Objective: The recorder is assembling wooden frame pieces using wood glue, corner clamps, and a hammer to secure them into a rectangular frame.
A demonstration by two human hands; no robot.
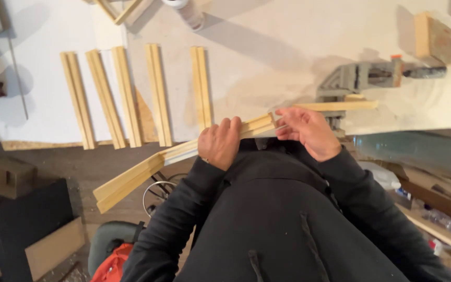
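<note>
You are at the fitting stage, by the look of it: a long, pale wooden moulding strip [147, 175] is held across your body, near the desk's front edge, running from low on the left up toward the right. Your left hand [219, 142] is clenched over the strip near its middle, knuckles up, wrist bent down from a dark sleeve. Your right hand [309, 130] pinches the strip's right end [263, 124] with the fingertips, thumb underneath, palm turned inward.

Just beyond that end, a second strip [337, 106] lies in a grey corner clamp [358, 78] on the desk [267, 47]. The next move probably calls for a steady slide of the held end into the clamp, square against its partner.

Farther left, five matching strips [126, 96] lie side by side, well apart from your hands.
</note>
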